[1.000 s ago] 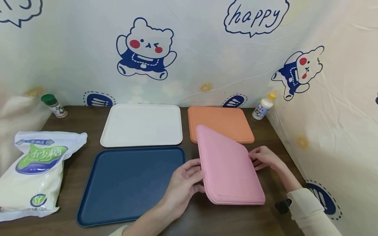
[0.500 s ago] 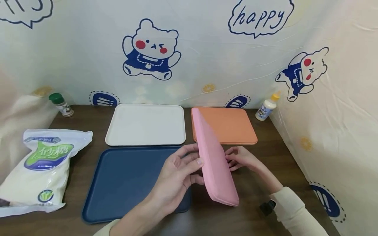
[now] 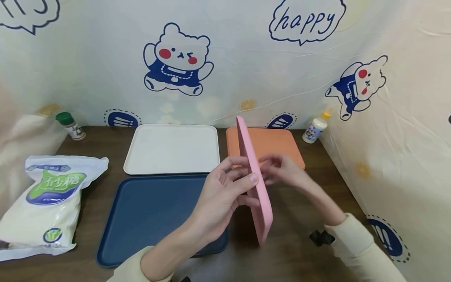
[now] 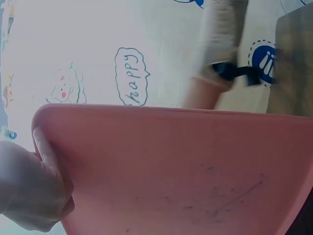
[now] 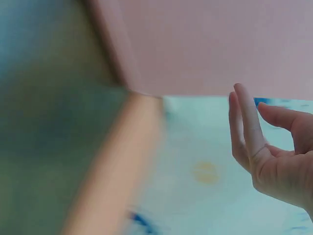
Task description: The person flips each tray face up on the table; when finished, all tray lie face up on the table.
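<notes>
A pink tray [image 3: 265, 209] stands nearly on edge above the table, seen almost edge-on in the head view. My left hand [image 3: 223, 201] pinches its near long side, thumb on the rim and fingers behind it. In the left wrist view the pink tray [image 4: 186, 161] shows a broad face with dark scuff marks, and my left hand [image 4: 34, 186] is at its corner. My right hand [image 3: 283, 171] is just right of the tray, slightly blurred. The right wrist view has my right hand [image 5: 279, 156] with loosely extended fingers, holding nothing, close by the tray's edge.
A navy tray [image 3: 151, 219] lies front left, with a white tray [image 3: 172, 149] behind it. Orange trays [image 3: 278, 147] lie at the back right beside a yellow-capped bottle [image 3: 314, 129]. A sugar bag [image 3: 53, 203] and a green-capped jar [image 3: 71, 127] are at left.
The pink tray has turned from its broad face showing to nearly edge-on, tipping up. My right hand has come off its edge and shifted left; my left hand still holds the tray.
</notes>
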{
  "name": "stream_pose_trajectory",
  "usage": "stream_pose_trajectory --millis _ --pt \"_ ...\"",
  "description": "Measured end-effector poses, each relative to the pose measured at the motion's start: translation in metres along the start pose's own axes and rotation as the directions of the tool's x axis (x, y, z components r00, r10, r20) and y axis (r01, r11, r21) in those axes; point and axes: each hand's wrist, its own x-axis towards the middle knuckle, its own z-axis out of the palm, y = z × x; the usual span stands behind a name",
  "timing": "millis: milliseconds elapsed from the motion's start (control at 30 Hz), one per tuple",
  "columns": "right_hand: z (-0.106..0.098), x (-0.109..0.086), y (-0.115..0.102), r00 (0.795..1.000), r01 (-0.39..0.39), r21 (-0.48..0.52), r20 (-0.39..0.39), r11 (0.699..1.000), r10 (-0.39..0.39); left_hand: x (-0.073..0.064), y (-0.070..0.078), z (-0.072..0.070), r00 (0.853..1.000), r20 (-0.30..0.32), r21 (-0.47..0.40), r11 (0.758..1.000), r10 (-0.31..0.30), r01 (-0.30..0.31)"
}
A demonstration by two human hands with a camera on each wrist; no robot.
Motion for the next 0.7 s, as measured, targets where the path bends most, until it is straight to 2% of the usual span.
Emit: stream_pose_trajectory --millis 67,133,200,267,333,467,567,700 --pt "-0.006 -0.004 -0.036 0.995 0.084 -0.071 -0.041 0.994 -0.087 0.003 -0.002 0.003 1.000 0.011 0.002 1.000 0.007 -0.007" --pt "-0.009 -0.010 -0.073 0.979 0.177 -0.163 -0.073 0.971 -0.191 0.007 -0.004 0.007 1.000 0.028 0.009 1.000 0.015 -0.015" --pt "-0.009 -0.018 -0.106 0.949 0.268 -0.284 -0.084 0.920 -0.303 0.011 -0.007 0.010 0.998 0.053 0.019 1.000 0.024 -0.025" --pt "-0.007 -0.025 -0.133 0.929 0.295 -0.408 -0.088 0.864 -0.359 0.015 -0.009 0.014 0.996 0.081 0.026 0.999 0.032 -0.034" --pt "-0.004 -0.031 -0.152 0.929 0.263 -0.523 -0.089 0.811 -0.359 0.019 -0.011 0.017 0.994 0.106 0.031 0.998 0.042 -0.045" --pt "0.000 -0.037 -0.170 0.961 0.145 -0.654 -0.086 0.742 -0.263 0.023 -0.013 0.021 0.989 0.142 0.035 0.998 0.052 -0.057" --pt "0.001 -0.040 -0.174 0.973 0.099 -0.691 -0.082 0.716 -0.214 0.025 -0.014 0.018 0.983 0.178 0.079 0.996 0.036 -0.051" --pt "-0.001 -0.043 -0.176 0.982 0.061 -0.706 -0.085 0.705 -0.170 0.029 -0.020 0.005 0.977 0.209 0.208 0.978 -0.030 -0.015"
